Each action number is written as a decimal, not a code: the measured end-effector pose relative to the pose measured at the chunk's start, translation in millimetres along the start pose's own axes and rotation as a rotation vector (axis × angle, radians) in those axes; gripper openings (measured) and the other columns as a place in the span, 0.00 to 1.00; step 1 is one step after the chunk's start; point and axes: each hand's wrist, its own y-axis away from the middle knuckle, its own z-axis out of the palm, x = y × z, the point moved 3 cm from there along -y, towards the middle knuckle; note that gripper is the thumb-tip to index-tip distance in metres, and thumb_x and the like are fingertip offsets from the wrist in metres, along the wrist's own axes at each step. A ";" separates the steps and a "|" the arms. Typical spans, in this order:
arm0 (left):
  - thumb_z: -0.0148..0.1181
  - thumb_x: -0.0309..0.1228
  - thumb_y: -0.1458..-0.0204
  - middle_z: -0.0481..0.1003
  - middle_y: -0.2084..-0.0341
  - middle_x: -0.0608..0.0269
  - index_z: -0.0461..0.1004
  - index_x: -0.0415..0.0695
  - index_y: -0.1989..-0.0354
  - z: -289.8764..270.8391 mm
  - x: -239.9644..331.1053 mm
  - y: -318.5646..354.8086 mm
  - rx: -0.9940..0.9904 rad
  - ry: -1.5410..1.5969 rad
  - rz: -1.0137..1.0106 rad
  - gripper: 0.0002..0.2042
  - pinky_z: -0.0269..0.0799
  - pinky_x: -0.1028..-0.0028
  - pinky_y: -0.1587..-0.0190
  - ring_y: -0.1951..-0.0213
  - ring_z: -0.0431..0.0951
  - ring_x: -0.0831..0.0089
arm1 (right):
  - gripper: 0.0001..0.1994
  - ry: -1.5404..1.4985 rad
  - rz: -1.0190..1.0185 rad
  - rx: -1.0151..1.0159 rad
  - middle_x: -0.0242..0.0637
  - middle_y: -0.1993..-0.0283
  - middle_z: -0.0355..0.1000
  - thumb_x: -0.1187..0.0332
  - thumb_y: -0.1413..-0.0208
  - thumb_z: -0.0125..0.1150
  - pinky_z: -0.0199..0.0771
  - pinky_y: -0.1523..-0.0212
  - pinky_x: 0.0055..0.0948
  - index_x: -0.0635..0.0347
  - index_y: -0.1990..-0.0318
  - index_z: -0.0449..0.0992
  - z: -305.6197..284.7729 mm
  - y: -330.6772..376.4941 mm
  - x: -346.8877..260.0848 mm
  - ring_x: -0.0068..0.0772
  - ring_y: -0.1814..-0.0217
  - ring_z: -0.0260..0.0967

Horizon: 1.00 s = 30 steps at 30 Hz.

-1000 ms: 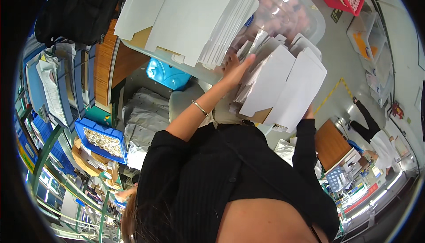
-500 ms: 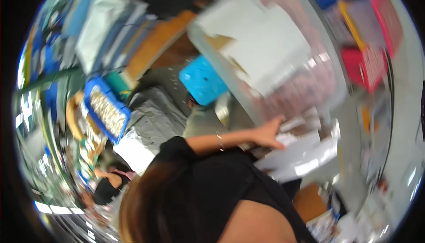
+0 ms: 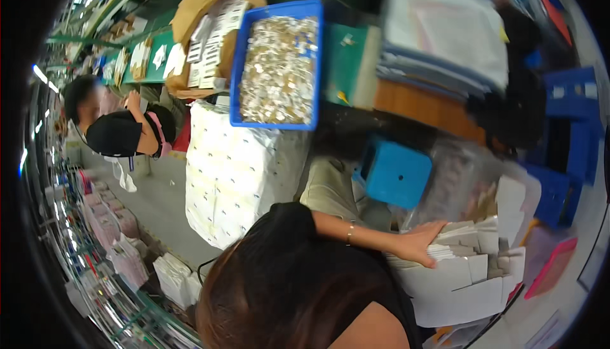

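My left hand [image 3: 418, 245] reaches across to the right and grips the near edge of a thick stack of white card pieces [image 3: 454, 288]. Its thumb and fingers lie spread against the stack. The pieces look like flat, folded cartons, fanned unevenly, with some standing up at the far end. The stack rests close against my right side. My right upper arm [image 3: 372, 328] shows at the lower edge, but the right hand is hidden, apparently behind or under the stack. Just beyond the left hand stands a clear plastic tub [image 3: 448, 174].
A light-blue stool [image 3: 398, 174] stands ahead. A blue tray [image 3: 319, 63] of small pale pieces sits on a white wrapped bundle [image 3: 222, 184]. A green bench [image 3: 346, 63] holds white cartons; thick stacked sheets [image 3: 438, 37] lie farther right. A co-worker [image 3: 130, 123] is at left.
My view has swung left, bringing the blue tray and co-worker nearer the middle. The left hand stays on the card stack, which has moved along with me, away from the large tub's side.
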 end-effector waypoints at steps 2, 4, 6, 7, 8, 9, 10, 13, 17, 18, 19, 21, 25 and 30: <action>0.61 0.50 0.70 0.51 0.44 0.44 0.40 0.37 0.40 -69.3 -3.0 29.8 0.103 0.010 0.085 0.51 0.50 0.58 0.44 0.46 0.55 0.51 | 0.28 0.047 0.044 -0.033 0.43 0.46 0.64 0.50 0.45 0.46 0.71 0.55 0.34 0.60 0.43 0.60 47.8 -57.3 -9.3 0.37 0.50 0.66; 0.59 0.54 0.69 0.47 0.42 0.45 0.38 0.37 0.39 -141.2 -0.7 74.4 0.357 0.178 0.188 0.52 0.45 0.57 0.41 0.42 0.51 0.52 | 0.28 0.089 0.098 -0.050 0.43 0.46 0.64 0.50 0.45 0.46 0.71 0.55 0.34 0.60 0.43 0.60 85.1 -105.4 -11.8 0.37 0.50 0.66; 0.58 0.57 0.68 0.38 0.38 0.46 0.33 0.37 0.38 -196.2 9.8 128.9 0.568 0.201 0.289 0.55 0.39 0.59 0.39 0.38 0.42 0.54 | 0.28 0.118 0.146 -0.070 0.43 0.46 0.63 0.50 0.45 0.46 0.71 0.55 0.34 0.60 0.43 0.60 121.9 -150.5 -8.6 0.37 0.50 0.66; 0.58 0.57 0.68 0.38 0.38 0.46 0.33 0.37 0.38 -213.9 15.1 151.7 0.581 0.216 0.289 0.55 0.39 0.59 0.39 0.38 0.42 0.54 | 0.28 0.125 0.167 -0.076 0.43 0.45 0.63 0.50 0.45 0.46 0.71 0.55 0.34 0.60 0.43 0.60 137.3 -170.5 -5.0 0.37 0.50 0.66; 0.56 0.60 0.68 0.36 0.38 0.47 0.32 0.37 0.37 -233.0 20.8 174.6 0.721 0.226 0.309 0.56 0.39 0.59 0.38 0.37 0.41 0.54 | 0.28 0.134 0.186 -0.082 0.43 0.45 0.63 0.50 0.45 0.46 0.71 0.55 0.34 0.60 0.43 0.60 152.0 -188.7 -2.5 0.37 0.50 0.66; 0.54 0.63 0.68 0.35 0.37 0.48 0.31 0.37 0.37 -251.5 23.9 193.0 0.861 0.231 0.326 0.57 0.38 0.58 0.38 0.37 0.39 0.54 | 0.28 0.140 0.203 -0.091 0.43 0.45 0.63 0.50 0.45 0.46 0.71 0.55 0.34 0.60 0.43 0.60 167.7 -204.9 -0.4 0.37 0.49 0.66; 0.54 0.63 0.68 0.36 0.38 0.47 0.31 0.37 0.37 -267.4 19.3 206.9 0.972 0.239 0.315 0.57 0.38 0.58 0.38 0.37 0.40 0.53 | 0.28 0.148 0.218 -0.100 0.43 0.45 0.63 0.50 0.45 0.46 0.71 0.55 0.34 0.60 0.43 0.60 182.7 -219.4 0.7 0.37 0.49 0.65; 0.54 0.62 0.67 0.43 0.39 0.47 0.36 0.36 0.37 -347.0 4.3 233.6 1.171 0.223 0.248 0.55 0.41 0.58 0.39 0.39 0.45 0.52 | 0.28 0.178 0.211 -0.091 0.42 0.45 0.63 0.49 0.45 0.46 0.71 0.55 0.34 0.59 0.43 0.60 219.9 -258.4 -13.5 0.37 0.49 0.65; 0.52 0.41 0.65 0.56 0.45 0.50 0.47 0.38 0.40 -509.1 0.8 249.2 1.198 0.270 0.293 0.40 0.52 0.64 0.43 0.45 0.56 0.57 | 0.28 0.240 0.241 -0.129 0.42 0.44 0.62 0.49 0.46 0.46 0.70 0.54 0.34 0.59 0.43 0.60 277.4 -295.1 -23.6 0.37 0.48 0.65; 0.51 0.40 0.63 0.56 0.46 0.49 0.47 0.38 0.40 -548.2 7.2 250.3 1.192 0.269 0.273 0.39 0.53 0.65 0.44 0.46 0.57 0.57 | 0.28 0.252 0.247 -0.142 0.42 0.44 0.62 0.49 0.46 0.46 0.70 0.54 0.34 0.59 0.43 0.60 291.0 -306.1 -25.3 0.37 0.48 0.64; 0.51 0.39 0.62 0.57 0.46 0.48 0.48 0.38 0.41 -578.8 12.6 252.9 1.186 0.264 0.257 0.37 0.54 0.66 0.45 0.46 0.59 0.58 | 0.28 0.266 0.250 -0.159 0.42 0.44 0.62 0.49 0.46 0.46 0.70 0.54 0.34 0.59 0.43 0.60 311.1 -323.2 -27.8 0.37 0.48 0.64; 0.51 0.39 0.62 0.58 0.47 0.48 0.49 0.37 0.41 -624.5 3.3 250.5 1.212 0.130 0.198 0.36 0.55 0.67 0.46 0.48 0.60 0.58 | 0.27 0.383 0.169 -0.094 0.42 0.46 0.63 0.49 0.46 0.47 0.70 0.56 0.34 0.60 0.45 0.61 330.2 -343.9 -29.5 0.38 0.50 0.65; 0.51 0.39 0.61 0.61 0.50 0.45 0.52 0.37 0.43 -656.7 -28.9 236.0 1.236 -0.260 -0.051 0.34 0.58 0.68 0.48 0.52 0.64 0.57 | 0.25 0.775 -0.115 0.209 0.43 0.54 0.66 0.51 0.47 0.49 0.70 0.61 0.34 0.63 0.51 0.64 313.6 -321.8 -32.3 0.39 0.58 0.66; 0.53 0.38 0.58 0.63 0.54 0.43 0.55 0.35 0.46 -636.2 6.2 200.2 1.382 -0.643 0.190 0.31 0.59 0.67 0.49 0.57 0.67 0.53 | 0.22 1.224 -0.458 0.623 0.45 0.64 0.70 0.52 0.49 0.53 0.69 0.68 0.33 0.66 0.60 0.69 303.9 -308.4 -63.0 0.42 0.68 0.67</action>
